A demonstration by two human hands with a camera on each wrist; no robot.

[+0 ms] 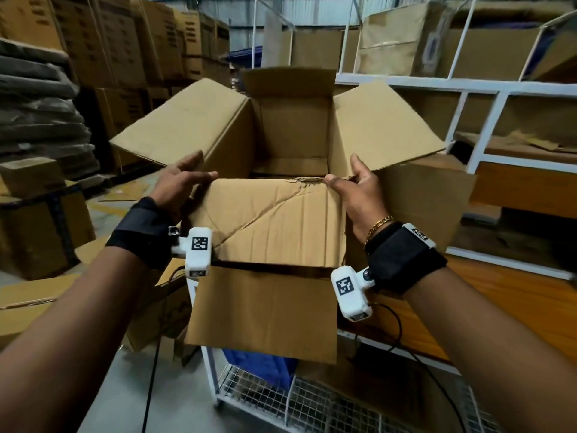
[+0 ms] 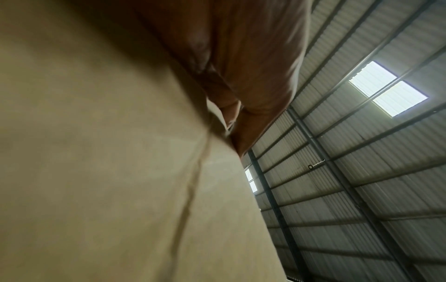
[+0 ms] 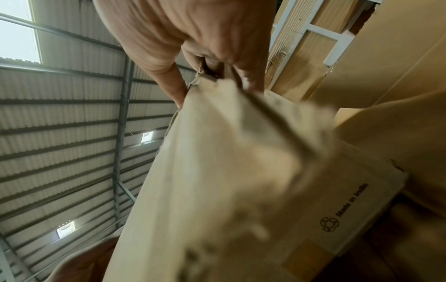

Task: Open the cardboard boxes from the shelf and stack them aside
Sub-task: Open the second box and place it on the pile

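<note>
Far left, stacks of brown cardboard cartons (image 1: 118, 42) blur toward the back of the warehouse, their print unreadable. The left hand (image 1: 179, 185) lies with straight fingers along the near left corner of the open brown cardboard box (image 1: 268, 220), thumb on the left flap; in the left wrist view its fingers (image 2: 253, 76) press flat against the cardboard, so nothing is gripped there. The box is held up in front of the person, all four flaps spread, its near wall creased; its floor is mostly hidden behind that wall. The right hand (image 1: 356, 189) pinches the torn near right rim, fingers curled over the edge, as the right wrist view confirms (image 3: 193, 42). Below, a blue object (image 1: 259, 367) is cut off behind the near flap. Right, the white metal shelf (image 1: 480, 89) carries more cartons, partly out of frame.
</note>
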